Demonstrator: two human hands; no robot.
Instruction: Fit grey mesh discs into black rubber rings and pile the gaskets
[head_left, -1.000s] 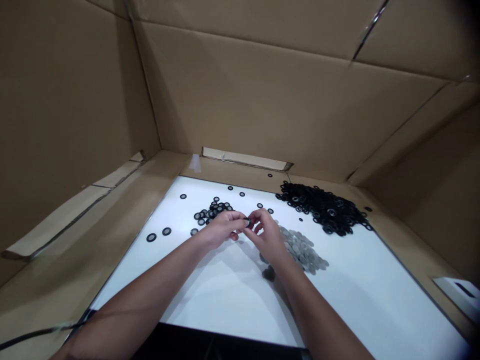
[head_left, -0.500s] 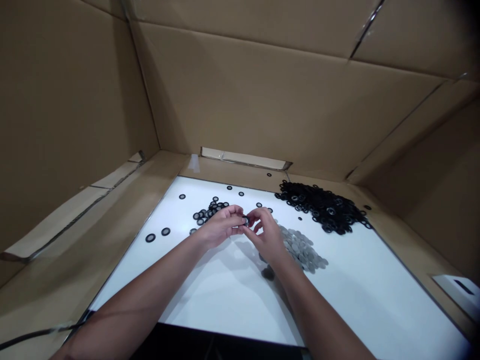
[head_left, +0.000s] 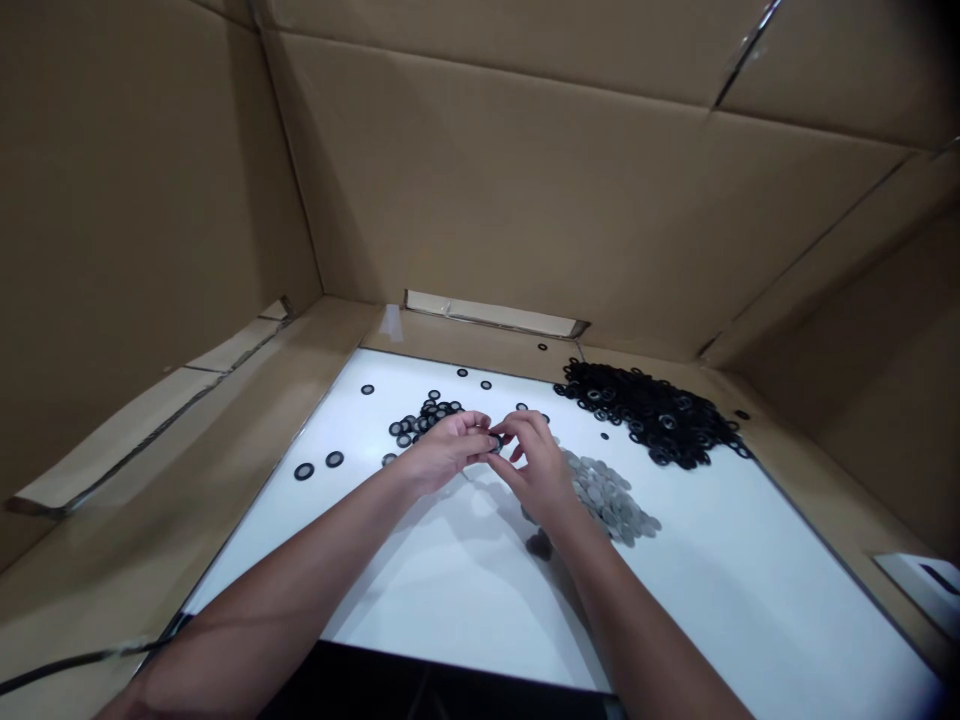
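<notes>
Head cam here: left hand point(head_left: 442, 452) and right hand point(head_left: 536, 465) are both pinching one small black rubber washer point(head_left: 495, 442) between their fingertips, around the middle of the white light panel point(head_left: 450, 590). Big heap of black washers point(head_left: 645, 415) sits in the far right corner, grey metal discs point(head_left: 604, 497) just beside the right hand, and a smaller black cluster point(head_left: 424, 420) near the far edge.

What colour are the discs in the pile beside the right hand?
The discs are grey; the head view shows them best.
</notes>
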